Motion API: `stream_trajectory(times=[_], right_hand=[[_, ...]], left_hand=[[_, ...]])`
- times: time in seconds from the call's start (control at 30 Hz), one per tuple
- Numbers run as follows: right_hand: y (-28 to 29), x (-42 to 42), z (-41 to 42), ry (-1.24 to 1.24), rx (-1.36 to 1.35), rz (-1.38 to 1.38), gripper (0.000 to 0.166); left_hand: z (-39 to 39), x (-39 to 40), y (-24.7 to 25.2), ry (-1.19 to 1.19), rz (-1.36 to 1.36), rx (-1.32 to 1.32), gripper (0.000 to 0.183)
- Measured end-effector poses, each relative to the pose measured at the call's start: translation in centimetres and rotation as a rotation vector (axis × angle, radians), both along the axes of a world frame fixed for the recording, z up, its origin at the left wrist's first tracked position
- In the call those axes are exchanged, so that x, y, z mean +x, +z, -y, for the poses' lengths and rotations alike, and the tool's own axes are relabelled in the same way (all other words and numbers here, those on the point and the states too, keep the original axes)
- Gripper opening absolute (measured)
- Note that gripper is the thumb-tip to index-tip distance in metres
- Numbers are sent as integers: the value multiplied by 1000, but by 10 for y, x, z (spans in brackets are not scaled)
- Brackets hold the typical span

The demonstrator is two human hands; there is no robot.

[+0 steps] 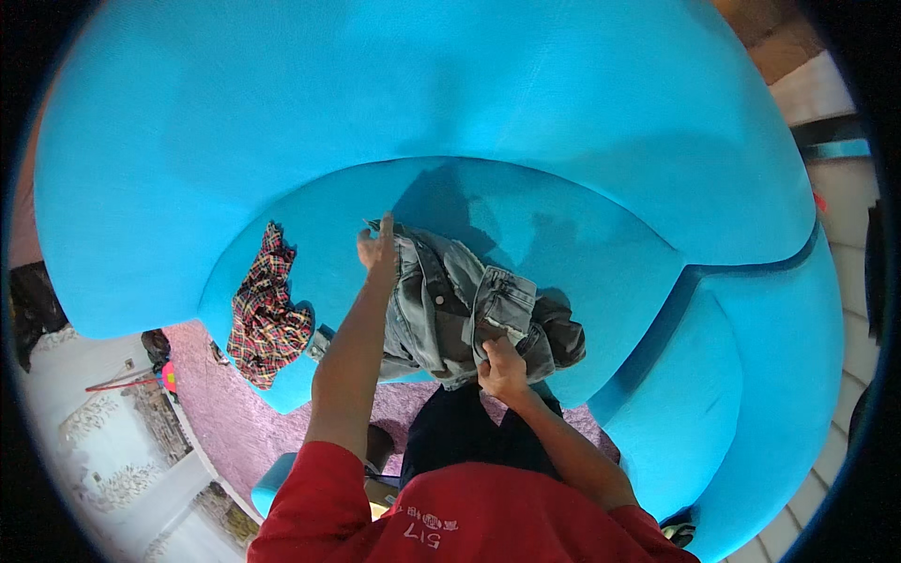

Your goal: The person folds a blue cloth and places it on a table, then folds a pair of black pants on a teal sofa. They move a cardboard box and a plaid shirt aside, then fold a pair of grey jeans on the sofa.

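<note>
A grey denim jacket (pixel 440 302) lies bunched on the seat of a turquoise sofa, in front of my body. My left hand (pixel 378 244) is at its upper left edge, thumb and fingers apart; whether it grips the cloth there is unclear. At the lower right, my right hand (pixel 503 369) pinches the jacket near a pocket or flap with a frayed pale edge. A darker bunched part (pixel 559 334) sticks out on the right. To the left of my left forearm, a crumpled plaid cloth garment (pixel 267 317) in red, black and yellow rests by itself on the seat.
The turquoise sofa (pixel 422 84) curves around the far side, with another seat section (pixel 676 394) at the right. Below its front edge is a pink carpet (pixel 218 415). A turquoise padded piece (pixel 273 482) stands at the lower left. Pale floor tiles (pixel 852 352) run along the right.
</note>
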State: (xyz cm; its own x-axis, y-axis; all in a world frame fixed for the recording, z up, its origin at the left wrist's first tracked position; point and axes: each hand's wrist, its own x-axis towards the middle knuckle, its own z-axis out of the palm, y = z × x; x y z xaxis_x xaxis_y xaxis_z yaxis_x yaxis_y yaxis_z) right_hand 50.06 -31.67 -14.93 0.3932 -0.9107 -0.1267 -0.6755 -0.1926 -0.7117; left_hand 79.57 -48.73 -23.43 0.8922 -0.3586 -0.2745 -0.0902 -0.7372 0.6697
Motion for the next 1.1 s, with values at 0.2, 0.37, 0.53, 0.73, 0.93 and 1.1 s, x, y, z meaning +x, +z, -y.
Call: stream_trajectory(times=[0.2, 0.37, 0.53, 0.73, 0.93, 1.1], right_hand=[[22, -9, 22, -69, 587, 131, 53], [48, -12, 54, -406, 481, 272, 55], [68, -29, 74, -296, 422, 362, 21], [118, -41, 68, -142, 427, 456, 23], [170, -36, 47, -277, 471, 476, 35], [155, -52, 32, -220, 136, 372, 21]], left_hand=[[17, 10, 12, -56, -344, 54, 48], [-16, -57, 71, -19, -617, -292, 42], [-85, -113, 111, -175, -768, -492, 35], [-119, -173, 176, -236, -941, -635, 25], [-145, -201, 208, -393, -895, -570, 18], [-166, -217, 225, -397, -992, -575, 14]])
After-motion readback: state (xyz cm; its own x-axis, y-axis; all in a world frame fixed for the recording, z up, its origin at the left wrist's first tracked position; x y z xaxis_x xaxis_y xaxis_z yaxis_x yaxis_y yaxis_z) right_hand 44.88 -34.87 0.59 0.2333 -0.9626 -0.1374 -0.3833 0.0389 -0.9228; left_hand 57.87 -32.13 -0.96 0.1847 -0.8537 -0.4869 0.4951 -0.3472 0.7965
